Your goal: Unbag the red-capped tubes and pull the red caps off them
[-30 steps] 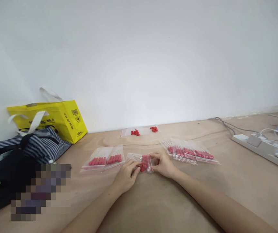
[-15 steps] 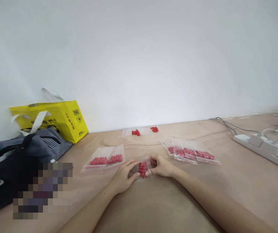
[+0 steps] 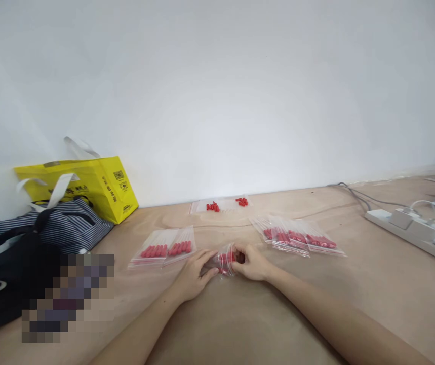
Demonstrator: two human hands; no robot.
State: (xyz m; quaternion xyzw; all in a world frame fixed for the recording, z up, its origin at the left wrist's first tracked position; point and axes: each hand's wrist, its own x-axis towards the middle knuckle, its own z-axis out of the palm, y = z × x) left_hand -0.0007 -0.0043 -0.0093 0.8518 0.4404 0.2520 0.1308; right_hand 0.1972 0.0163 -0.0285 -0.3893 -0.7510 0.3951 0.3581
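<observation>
Left hand [image 3: 195, 274] and right hand [image 3: 252, 261] — each grip was closed on the clear bag [image 3: 222, 262] of red pieces [image 3: 228, 257] between them! Beyond, on the bench [image 3: 209, 324], lay two bags [image 3: 163, 238] leftward, overlapping bags [image 3: 290, 237] rightward — and farthest, more red pieces [image 3: 213, 207].

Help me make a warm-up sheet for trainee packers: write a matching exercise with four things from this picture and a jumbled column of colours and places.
Things
1. Shopping bag
2. Held plastic bag
3. Power strip
4. Rearmost red pieces

Descriptions
A. Whitish, at far right
B. In two clusters, farthest back
C. Yellow, at left
D. Clear, between the left hand and the right hand

Pairs: 1-C, 2-D, 3-A, 4-B
</observation>
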